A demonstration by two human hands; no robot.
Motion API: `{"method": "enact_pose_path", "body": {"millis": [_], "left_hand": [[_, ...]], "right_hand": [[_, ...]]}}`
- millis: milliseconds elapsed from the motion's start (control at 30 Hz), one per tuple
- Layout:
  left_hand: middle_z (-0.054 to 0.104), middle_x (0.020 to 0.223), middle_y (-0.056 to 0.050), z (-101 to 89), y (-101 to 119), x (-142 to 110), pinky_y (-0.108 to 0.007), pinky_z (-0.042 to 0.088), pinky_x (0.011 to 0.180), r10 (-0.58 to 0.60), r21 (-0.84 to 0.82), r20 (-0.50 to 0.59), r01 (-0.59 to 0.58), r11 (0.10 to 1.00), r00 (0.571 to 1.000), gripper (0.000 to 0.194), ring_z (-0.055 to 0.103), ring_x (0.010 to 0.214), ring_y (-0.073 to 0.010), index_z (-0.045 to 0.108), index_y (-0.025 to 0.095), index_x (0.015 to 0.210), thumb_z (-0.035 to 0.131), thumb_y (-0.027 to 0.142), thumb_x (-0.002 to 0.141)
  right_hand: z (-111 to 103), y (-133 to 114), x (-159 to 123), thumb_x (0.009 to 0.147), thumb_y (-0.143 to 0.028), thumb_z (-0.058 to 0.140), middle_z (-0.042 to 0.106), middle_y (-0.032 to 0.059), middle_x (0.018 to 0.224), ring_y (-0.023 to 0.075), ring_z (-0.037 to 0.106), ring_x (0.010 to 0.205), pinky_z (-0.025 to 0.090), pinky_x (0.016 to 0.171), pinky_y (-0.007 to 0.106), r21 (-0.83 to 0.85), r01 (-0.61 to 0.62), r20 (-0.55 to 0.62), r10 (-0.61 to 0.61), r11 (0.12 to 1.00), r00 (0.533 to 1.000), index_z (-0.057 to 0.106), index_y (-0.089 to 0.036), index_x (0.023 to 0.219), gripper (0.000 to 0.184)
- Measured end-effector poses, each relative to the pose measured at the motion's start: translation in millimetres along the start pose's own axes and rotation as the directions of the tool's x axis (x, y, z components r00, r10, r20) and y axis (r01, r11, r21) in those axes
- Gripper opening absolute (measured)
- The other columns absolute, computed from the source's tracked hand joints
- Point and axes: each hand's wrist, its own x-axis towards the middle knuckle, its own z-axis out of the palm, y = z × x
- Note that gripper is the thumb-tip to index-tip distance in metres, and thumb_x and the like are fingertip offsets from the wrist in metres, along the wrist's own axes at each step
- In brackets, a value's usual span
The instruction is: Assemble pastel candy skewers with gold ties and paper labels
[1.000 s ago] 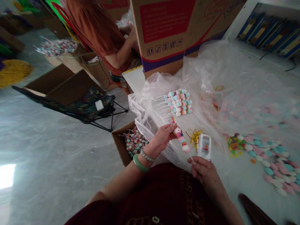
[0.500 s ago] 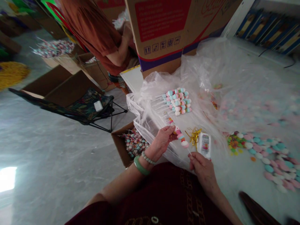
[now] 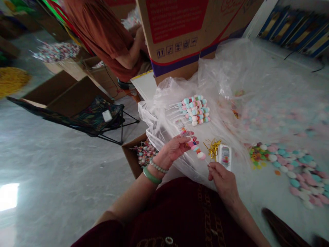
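Note:
A marshmallow skewer (image 3: 200, 156) with pink, white, blue and orange pieces slants between my two hands. My left hand (image 3: 177, 146), wearing a green bangle and a beaded bracelet, has its thumb and fingers around the upper end. A clear printed wrapper (image 3: 180, 125) shows just beyond those fingers; whether it covers the skewer I cannot tell. Thumb and fingertips of my right hand (image 3: 223, 178) pinch the thin stick at the lower end. Ahead lies a stack of finished-looking skewers (image 3: 196, 109), sticks pointing left. Close by are gold twist ties (image 3: 213, 148) and a white pack of printed wrappers (image 3: 225, 156).
Loose marshmallows (image 3: 305, 175) and gummy pieces (image 3: 258, 156) spread over the table at right, beside plastic sheeting (image 3: 231, 75). A large carton (image 3: 177, 37) stands behind. Below left are a box of skewers (image 3: 145, 152) and a folding chair (image 3: 97, 115). A person (image 3: 102, 37) sits beyond.
My left hand's fingers have spread and shifted slightly around the skewer's upper end. The skewer has moved a little left and up. My right hand keeps its pinch on the stick.

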Motion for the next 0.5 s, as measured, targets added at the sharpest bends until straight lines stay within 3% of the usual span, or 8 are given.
{"method": "enact_pose_path", "body": {"millis": [100, 233, 400, 500], "left_hand": [[0.067, 0.081, -0.008, 1.9, 0, -3, -0.033, 0.053, 0.075, 0.055, 0.022, 0.025, -0.055, 0.998, 0.998, 0.014, 0.067, 0.074, -0.0202, 0.065, 0.009, 0.088, 0.062, 0.018, 0.078], [0.067, 0.081, -0.008, 4.4, -8, -6, -0.032, 0.052, 0.076, 0.116, 0.108, 0.045, -0.120, 0.987, 0.992, 0.021, 0.067, 0.075, -0.0192, 0.066, 0.009, 0.087, 0.066, 0.027, 0.077], [0.068, 0.086, -0.009, 8.4, -22, -10, -0.031, 0.049, 0.083, 0.179, 0.049, 0.040, -0.181, 0.982, 0.983, 0.024, 0.066, 0.083, -0.0184, 0.067, 0.010, 0.090, 0.065, 0.030, 0.079], [0.068, 0.080, -0.010, 8.4, -24, -9, -0.033, 0.051, 0.079, 0.087, -0.005, -0.040, -0.088, 0.996, 0.995, 0.021, 0.066, 0.074, -0.0185, 0.066, 0.009, 0.083, 0.060, 0.029, 0.081]], "right_hand": [[0, -5, 3, 0.080, -0.040, 0.052, 0.054, -0.0039, 0.049, 0.0090, 0.041, 0.040, 0.029, 0.042, 0.021, 0.328, -0.214, 0.151, 0.172, 0.920, 0.973, 0.056, -0.020, 0.069, 0.024], [0, -5, 6, 0.070, -0.040, 0.063, 0.051, -0.0056, 0.044, 0.0038, 0.026, 0.032, 0.012, 0.034, 0.019, 0.604, -0.439, 0.322, 0.301, 0.665, 0.898, 0.055, -0.018, 0.070, 0.023], [-1, -4, 7, 0.065, -0.034, 0.071, 0.044, -0.0098, 0.042, 0.0002, 0.018, 0.030, 0.006, 0.034, 0.018, 0.714, -0.583, 0.529, 0.247, 0.387, 0.812, 0.055, -0.017, 0.073, 0.025], [1, -4, 4, 0.068, -0.037, 0.069, 0.042, -0.0105, 0.042, 0.0008, 0.016, 0.030, 0.007, 0.034, 0.019, 0.695, -0.597, 0.580, 0.180, 0.400, 0.795, 0.057, -0.017, 0.076, 0.025]]}}
